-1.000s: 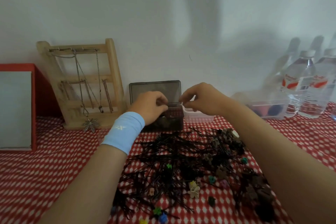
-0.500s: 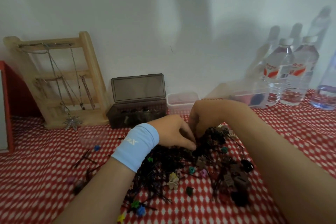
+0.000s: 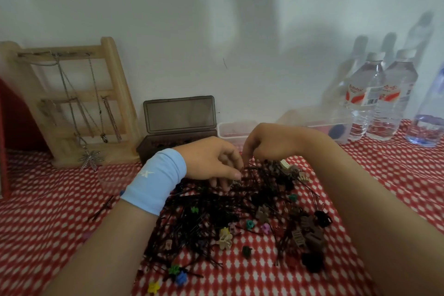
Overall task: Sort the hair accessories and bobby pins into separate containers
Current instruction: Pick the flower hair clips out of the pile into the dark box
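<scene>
On a red checked cloth [image 3: 48, 211], the left hand [image 3: 211, 163] and right hand [image 3: 266, 142], fingertips bunched, pinch into the far edge of a tangled heap of bobby pins [image 3: 211, 211] and clips [image 3: 224, 238]. Interlocked pins could drag clips along into the wrong container, the dark box [image 3: 179, 114] or the clear tub [image 3: 234, 127] behind.

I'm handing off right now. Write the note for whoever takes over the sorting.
Left hand and right hand: fingers curled into the pile's far edge; grip unclear.
Bobby pins and hair clips lie mixed on the red cloth.
Open dark box seems partly filled; clear tub beside it, contents unclear.
Left: nearly the whole pile to sort.
</scene>
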{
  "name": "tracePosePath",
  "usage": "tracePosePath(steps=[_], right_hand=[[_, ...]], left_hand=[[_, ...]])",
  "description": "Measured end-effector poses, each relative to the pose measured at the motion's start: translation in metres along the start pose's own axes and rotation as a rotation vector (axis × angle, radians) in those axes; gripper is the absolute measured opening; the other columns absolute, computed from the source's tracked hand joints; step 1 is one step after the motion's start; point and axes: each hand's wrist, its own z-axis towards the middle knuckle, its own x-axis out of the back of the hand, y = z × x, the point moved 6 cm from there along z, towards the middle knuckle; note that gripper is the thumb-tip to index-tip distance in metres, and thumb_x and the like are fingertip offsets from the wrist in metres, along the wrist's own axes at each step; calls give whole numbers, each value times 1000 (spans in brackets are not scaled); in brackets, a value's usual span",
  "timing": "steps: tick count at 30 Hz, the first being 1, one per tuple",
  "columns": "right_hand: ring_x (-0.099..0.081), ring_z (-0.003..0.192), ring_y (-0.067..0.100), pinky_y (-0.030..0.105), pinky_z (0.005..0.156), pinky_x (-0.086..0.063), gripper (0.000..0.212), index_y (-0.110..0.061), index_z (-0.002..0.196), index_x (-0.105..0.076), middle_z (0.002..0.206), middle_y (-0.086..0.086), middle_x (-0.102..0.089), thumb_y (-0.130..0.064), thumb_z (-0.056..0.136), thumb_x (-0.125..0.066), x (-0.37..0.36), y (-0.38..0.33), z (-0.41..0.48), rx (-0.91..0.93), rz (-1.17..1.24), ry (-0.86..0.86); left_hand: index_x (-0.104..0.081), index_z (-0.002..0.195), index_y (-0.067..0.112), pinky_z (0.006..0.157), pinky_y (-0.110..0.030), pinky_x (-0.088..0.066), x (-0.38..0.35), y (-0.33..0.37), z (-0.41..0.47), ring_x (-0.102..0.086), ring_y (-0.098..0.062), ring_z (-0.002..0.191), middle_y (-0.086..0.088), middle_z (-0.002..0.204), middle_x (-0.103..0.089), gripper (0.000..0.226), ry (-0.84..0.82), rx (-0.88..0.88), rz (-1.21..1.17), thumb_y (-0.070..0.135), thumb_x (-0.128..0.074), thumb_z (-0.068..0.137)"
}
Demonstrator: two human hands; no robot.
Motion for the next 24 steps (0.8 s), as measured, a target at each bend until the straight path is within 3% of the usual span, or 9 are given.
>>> tracePosePath(steps=[2, 5, 9, 11, 14, 17, 20, 22, 24], right_hand=[[-64, 97, 7, 30, 85, -48, 33, -38, 82, -80, 95, -21, -71, -12, 87, -59, -5, -3, -4, -50, -31, -86], [-64, 105, 14, 35, 95, -51, 13, -34, 91, -79, 106, -14, -71, -41, 84, -71, -12, -2, -6, -124, -116, -178], [-64, 107, 14, 38, 99, -51, 46, -32, 97, -79, 108, -15, -72, -66, 65, -80, -19, -5, -9, -160, -185, -275], [-64, 108, 13, 38, 102, -48, 51, -30, 100, -79, 110, -14, -73, -65, 63, -84, -25, -5, -10, -189, -218, -352], [-65, 105, 10, 40, 104, -48, 40, -28, 97, -81, 103, -16, -75, -55, 68, -86, -35, -6, -8, -184, -261, -422], [-64, 99, 3, 35, 99, -52, 21, -36, 94, -80, 97, -23, -72, -48, 76, -81, -23, -14, -10, -97, -228, -320], [-59, 59, -11, 17, 64, -47, 18, -32, 106, -74, 72, -22, -62, -34, 95, -60, -2, -23, -13, -28, 4, -100], [-47, 40, -2, 14, 47, -35, 32, -24, 94, -74, 56, -18, -56, -25, 104, -44, 6, -22, -8, -45, 176, 49], [-39, 46, 10, 21, 46, -32, 43, -19, 85, -75, 63, -8, -56, -20, 104, -37, 3, -21, 0, -59, 293, 154]], left_hand=[[-66, 104, 13, 60, -25, -55, 2, -3, -2, -74, -23, 74, -5, 86, -73, 11, -15, 33, -54, 13, -66, 93], [-71, 95, 12, 58, -24, -55, 4, -8, -6, -73, -21, 71, -3, 78, -72, 6, -28, 83, -51, 15, -66, 93], [-72, 93, 14, 59, -26, -57, 9, -9, -4, -72, -18, 73, -3, 82, -73, 9, 20, 70, 5, 18, -64, 94], [-71, 96, 12, 64, -31, -60, 15, -13, -2, -73, -25, 80, -9, 87, -74, 9, 88, 61, -32, 16, -63, 95], [-69, 103, 15, 71, -36, -61, 22, -19, -4, -72, -32, 90, -9, 96, -72, 12, 127, 49, -148, 11, -60, 96], [-67, 108, 12, 67, -27, -57, 25, -19, -7, -69, -28, 91, -10, 102, -68, 20, 140, 20, -274, 2, -52, 99], [-68, 106, 7, 67, -23, -56, 29, -19, -8, -67, -19, 86, -13, 100, -67, 23, 179, 6, -355, 0, -47, 100], [-67, 107, 3, 67, -23, -56, 31, -20, -9, -69, -16, 83, -16, 98, -67, 23, 214, 4, -430, 0, -45, 101], [-68, 104, 3, 67, -23, -56, 34, -21, -9, -69, -15, 82, -14, 96, -69, 23, 255, -15, -513, 1, -45, 101]])
